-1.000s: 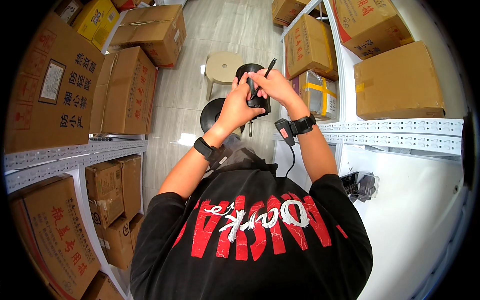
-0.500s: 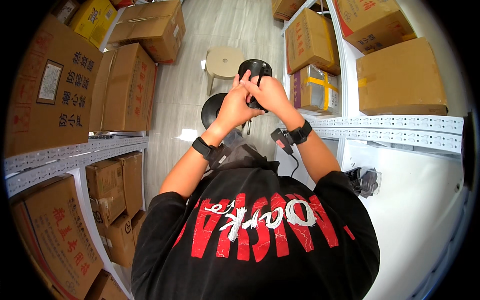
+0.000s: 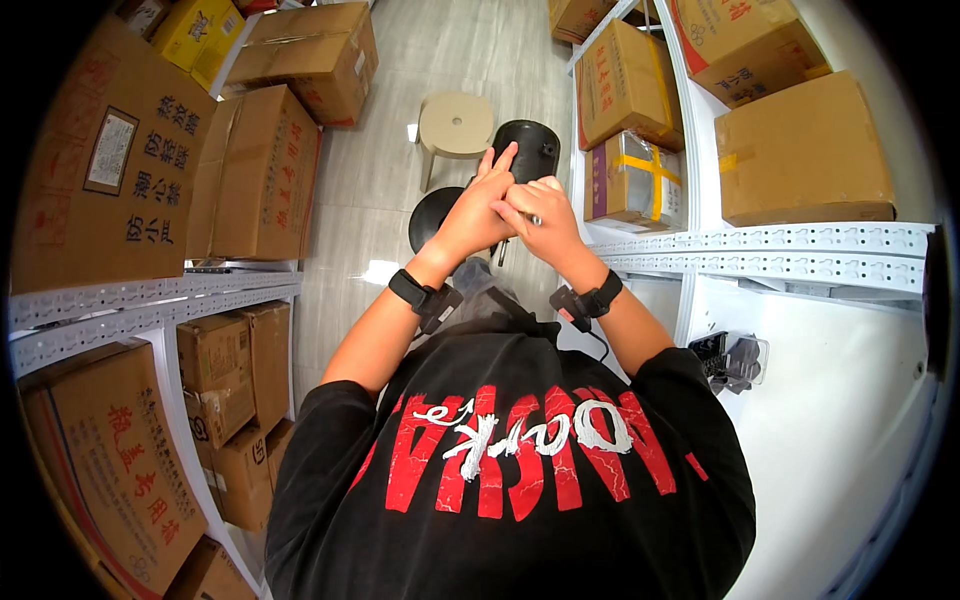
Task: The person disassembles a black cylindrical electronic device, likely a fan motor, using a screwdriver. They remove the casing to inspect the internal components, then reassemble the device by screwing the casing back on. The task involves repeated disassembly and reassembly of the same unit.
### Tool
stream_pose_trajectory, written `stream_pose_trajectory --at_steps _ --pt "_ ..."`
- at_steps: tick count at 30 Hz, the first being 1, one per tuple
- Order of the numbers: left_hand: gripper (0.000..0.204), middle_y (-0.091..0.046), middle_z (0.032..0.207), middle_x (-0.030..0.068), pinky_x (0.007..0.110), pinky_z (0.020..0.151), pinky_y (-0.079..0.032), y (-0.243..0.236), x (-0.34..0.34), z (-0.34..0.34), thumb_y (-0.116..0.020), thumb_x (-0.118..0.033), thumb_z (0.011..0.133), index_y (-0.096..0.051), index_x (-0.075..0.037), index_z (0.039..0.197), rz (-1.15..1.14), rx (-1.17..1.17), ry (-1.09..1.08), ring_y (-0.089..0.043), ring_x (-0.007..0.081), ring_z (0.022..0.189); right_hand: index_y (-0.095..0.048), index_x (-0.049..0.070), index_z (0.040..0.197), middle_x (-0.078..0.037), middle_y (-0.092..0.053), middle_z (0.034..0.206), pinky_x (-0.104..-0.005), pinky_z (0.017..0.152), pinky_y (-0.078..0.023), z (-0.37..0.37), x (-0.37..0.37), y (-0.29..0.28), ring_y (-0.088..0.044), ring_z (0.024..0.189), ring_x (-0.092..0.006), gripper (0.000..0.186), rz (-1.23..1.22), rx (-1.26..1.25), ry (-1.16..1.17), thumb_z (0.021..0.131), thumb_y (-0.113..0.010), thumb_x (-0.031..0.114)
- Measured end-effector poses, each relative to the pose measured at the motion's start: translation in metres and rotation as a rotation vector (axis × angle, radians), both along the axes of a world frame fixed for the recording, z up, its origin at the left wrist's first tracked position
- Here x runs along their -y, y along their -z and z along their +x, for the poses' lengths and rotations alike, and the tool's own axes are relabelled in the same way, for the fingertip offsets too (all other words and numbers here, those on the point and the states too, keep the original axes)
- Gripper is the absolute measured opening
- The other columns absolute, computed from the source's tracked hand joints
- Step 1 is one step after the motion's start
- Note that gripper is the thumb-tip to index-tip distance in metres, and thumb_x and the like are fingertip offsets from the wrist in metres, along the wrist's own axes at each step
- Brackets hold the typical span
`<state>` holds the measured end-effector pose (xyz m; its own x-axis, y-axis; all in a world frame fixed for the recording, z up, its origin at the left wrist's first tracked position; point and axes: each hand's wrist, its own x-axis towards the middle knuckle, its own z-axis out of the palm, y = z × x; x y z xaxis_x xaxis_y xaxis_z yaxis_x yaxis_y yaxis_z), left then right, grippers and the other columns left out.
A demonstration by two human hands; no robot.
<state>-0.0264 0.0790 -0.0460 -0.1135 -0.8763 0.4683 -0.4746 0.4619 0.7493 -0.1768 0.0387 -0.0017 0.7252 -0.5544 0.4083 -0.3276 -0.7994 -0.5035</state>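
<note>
My left hand point(image 3: 478, 211) rests on a black rounded object point(image 3: 532, 142) with a small knob, its upper fingers extended over the left side and the others partly hidden. Beside it, my right hand point(image 3: 543, 229) is closed around a slim tool point(image 3: 534, 219), mostly hidden, with a short end showing below the black object. A black round disc point(image 3: 427, 222), perhaps a seat, sits behind my left hand, and a thin metal rod shows beneath the hands.
A beige plastic stool point(image 3: 440, 120) stands ahead on the tiled floor. White metal shelving point(image 3: 800, 240) runs along both sides, holding cardboard boxes point(image 3: 255, 170), a yellow carton point(image 3: 200, 40) and a yellow-taped box point(image 3: 630, 180). A small clear container point(image 3: 740, 362) sits on the lower right shelf.
My right hand has moved down from the top of the black object, and the slim black tool that pointed up is now mostly hidden in it. More of the object's top shows.
</note>
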Motion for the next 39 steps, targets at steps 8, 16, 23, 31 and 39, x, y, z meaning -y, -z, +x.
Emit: stream_pose_trajectory --at_steps 8,16,23,31,39 --pt "0.041 -0.057 0.125 0.0312 0.055 0.123 -0.019 -0.007 -0.012 0.002 -0.075 0.000 0.071 -0.035 -0.006 0.078 0.044 -0.129 0.059 -0.029 0.0446 0.145 -0.057 0.006 0.077 -0.005 -0.053 0.068 -0.0362 0.068 -0.037 -0.011 -0.025 0.011 -0.051 0.066 -0.0250 0.020 0.086 0.107 0.061 0.089 -0.071 0.015" --pt "0.045 -0.034 0.153 0.0329 0.052 0.121 -0.025 -0.006 -0.021 0.007 -0.086 -0.006 0.067 -0.046 -0.006 0.088 0.114 -0.079 0.083 -0.018 0.0441 0.150 -0.065 0.007 0.082 -0.010 -0.063 0.071 -0.0396 0.065 -0.046 -0.008 -0.023 -0.003 -0.062 0.068 -0.0294 0.026 0.423 -0.008 0.168 0.093 -0.068 0.030" --pt "0.064 -0.038 0.152 0.0170 0.039 0.108 -0.040 0.031 -0.051 0.022 -0.086 -0.015 0.077 -0.044 -0.011 0.125 0.655 -0.721 -0.032 -0.043 0.0293 0.136 -0.066 0.001 0.091 -0.010 -0.059 0.066 -0.0339 0.062 -0.047 -0.011 -0.035 -0.023 -0.058 0.063 -0.0209 0.034 0.686 -0.120 0.236 0.102 -0.054 0.031" --pt "0.051 -0.051 0.143 0.0054 0.037 0.092 -0.050 0.038 -0.055 0.011 -0.060 -0.017 0.100 -0.034 -0.014 0.144 0.767 -1.077 0.040 -0.054 0.0167 0.122 -0.062 0.000 0.089 -0.024 -0.065 0.077 -0.0497 0.067 -0.049 0.008 -0.033 -0.020 -0.063 0.073 -0.0441 0.040 0.258 -0.425 0.202 0.103 -0.047 0.034" --pt "0.054 -0.055 0.141 0.0130 0.030 0.088 -0.051 0.027 -0.047 0.007 -0.069 -0.014 0.095 -0.042 -0.007 0.142 0.661 -1.006 0.001 -0.058 0.0160 0.118 -0.058 0.001 0.088 -0.018 -0.064 0.083 -0.0483 0.071 -0.049 -0.007 -0.045 -0.020 -0.062 0.082 -0.0397 0.021 0.163 -0.266 0.135 0.097 -0.060 0.020"
